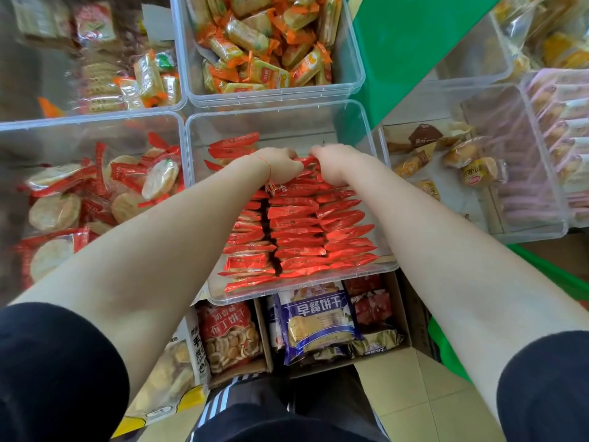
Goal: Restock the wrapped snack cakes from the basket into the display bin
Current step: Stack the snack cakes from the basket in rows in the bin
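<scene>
A clear plastic display bin (pixel 379 173) sits in the middle, holding neat rows of red-wrapped snack cakes (pixel 296 231) standing on edge. My left hand (pixel 280 165) and my right hand (pixel 331 164) are side by side inside the bin, at the far end of the rows. Both have their fingers curled down onto a bunch of red packets there. A few more red packets (pixel 232 148) lie loose behind my left hand. The back part of the bin is bare. No basket shows in the head view.
Other clear bins surround it: orange-wrapped cakes (pixel 264 43) behind, round rice crackers (pixel 95 186) at left, small breads (pixel 459 154) at right. Below the bin's front edge, cardboard boxes hold biscuit bags (pixel 318 323). Green shelf panels (pixel 408 43) stand at right.
</scene>
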### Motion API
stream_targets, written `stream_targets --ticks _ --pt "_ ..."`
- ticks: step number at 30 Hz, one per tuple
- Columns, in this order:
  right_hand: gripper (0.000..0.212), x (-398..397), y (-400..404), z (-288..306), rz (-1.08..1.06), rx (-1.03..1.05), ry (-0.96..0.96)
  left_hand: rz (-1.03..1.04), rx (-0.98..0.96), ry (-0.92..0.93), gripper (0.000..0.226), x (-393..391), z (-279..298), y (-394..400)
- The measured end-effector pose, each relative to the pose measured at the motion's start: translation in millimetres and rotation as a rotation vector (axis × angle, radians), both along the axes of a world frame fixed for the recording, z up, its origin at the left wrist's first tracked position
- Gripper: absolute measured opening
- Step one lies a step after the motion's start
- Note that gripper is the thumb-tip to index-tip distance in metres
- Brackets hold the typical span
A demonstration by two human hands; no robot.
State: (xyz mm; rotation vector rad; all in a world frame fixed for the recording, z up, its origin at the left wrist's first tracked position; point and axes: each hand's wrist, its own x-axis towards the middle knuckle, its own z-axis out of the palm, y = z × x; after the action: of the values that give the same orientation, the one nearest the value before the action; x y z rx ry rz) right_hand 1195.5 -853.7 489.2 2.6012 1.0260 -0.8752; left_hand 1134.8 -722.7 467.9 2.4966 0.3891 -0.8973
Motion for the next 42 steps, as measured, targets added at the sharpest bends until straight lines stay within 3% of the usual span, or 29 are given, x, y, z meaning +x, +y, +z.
stream_targets --ticks 4,8,11,15,19,24,29,34,37,42 --pt "0.044 1.3 -2.5 4.3 0.013 0.011 -0.018 -0.07 0.093 -0.087 0.049 -3.8 6.0 -8.7" --pt "0.038 -4.6 -17.7 11.0 0.02 0.184 -0.157 -0.089 0.171 -0.193 0.047 -10.1 18.5 -13.5" --pt "0.04 -13.2 -37.0 24.8 -0.117 0.405 -0.174 -0.027 0.134 -0.335 0.044 -15.9 35.9 -26.1" --pt "0.021 -37.4 -84.6 42.3 -0.297 0.677 -0.424 0.083 0.063 -0.749 0.026 -20.3 70.2 -78.0" --pt "0.021 -67.2 -170.8 44.6 -0.589 0.823 -0.495 -0.033 -0.026 -0.835 0.022 -13.6 89.4 -164.8" --pt "0.013 -95.1 -305.0 10.9 -0.936 0.699 -0.508 -0.321 -0.137 -0.707 0.021 -5.8 71.6 -289.9" --pt "0.021 -118.6 -420.9 -38.2 -1.265 0.584 -0.381 -0.57 -0.179 -0.517 0.027 -9.0 32.9 -404.9" --pt "0.055 -132.1 -519.0 -104.2 -1.413 0.279 -0.177 -0.709 -0.223 -0.325 0.026 -9.1 -12.8 -493.9" --pt "0.076 -135.0 -559.6 -137.0 -1.554 0.134 -0.159 -0.675 -0.212 -0.108 0.028 -5.1 -43.3 -517.7" --pt "0.089 -133.2 -600.3 -181.6 -1.763 0.145 -0.117 -0.204 -0.323 0.206 0.018 -5.7 -95.3 -531.8"
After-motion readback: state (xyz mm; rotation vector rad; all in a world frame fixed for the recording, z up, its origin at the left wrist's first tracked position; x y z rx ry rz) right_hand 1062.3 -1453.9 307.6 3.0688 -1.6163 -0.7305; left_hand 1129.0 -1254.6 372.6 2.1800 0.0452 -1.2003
